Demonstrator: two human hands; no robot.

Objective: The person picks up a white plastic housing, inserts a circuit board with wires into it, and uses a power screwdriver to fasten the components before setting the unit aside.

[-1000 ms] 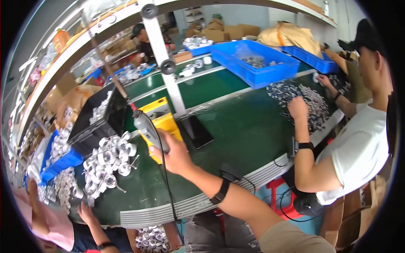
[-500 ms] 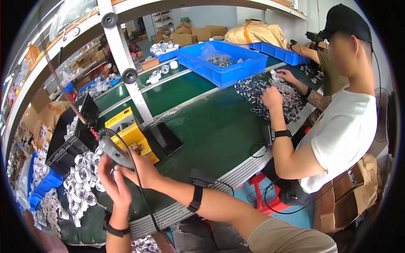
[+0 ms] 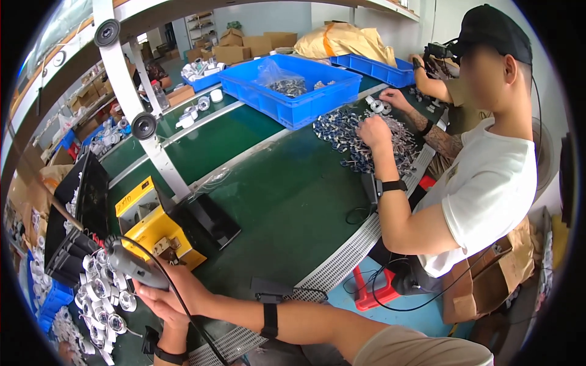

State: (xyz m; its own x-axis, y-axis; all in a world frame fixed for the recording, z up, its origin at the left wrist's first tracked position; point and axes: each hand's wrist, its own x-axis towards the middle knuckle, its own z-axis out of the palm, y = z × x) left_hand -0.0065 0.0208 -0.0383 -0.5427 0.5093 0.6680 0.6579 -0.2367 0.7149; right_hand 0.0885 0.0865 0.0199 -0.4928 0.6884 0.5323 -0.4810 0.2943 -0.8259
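Observation:
My right hand [image 3: 183, 290] is closed round a grey electric screwdriver [image 3: 137, 268], tilted, its black cord [image 3: 162, 265] arching over my wrist and down. Just below it is my left hand [image 3: 163, 312]. Its fingers are partly covered by the right hand and the tool, so whether they hold anything does not show. Beside the hands lies a pile of white round parts [image 3: 101, 299] with short wires. A yellow box-shaped device [image 3: 152, 232] stands just beyond my right hand, with a flat black panel [image 3: 213, 222] on its right.
A black crate [image 3: 64, 250] and a blue bin [image 3: 55, 302] stand at left. A white post [image 3: 122, 79] rises beyond the yellow device. A large blue tub [image 3: 293, 110] sits at the far side. At right, a co-worker [image 3: 488, 183] handles small parts [image 3: 366, 140] on the green table [image 3: 274, 207].
The view has swung rightward, so the scene sits further left. My hands have come closer together, and the left hand, earlier raised with its fingers showing, is now partly behind the right.

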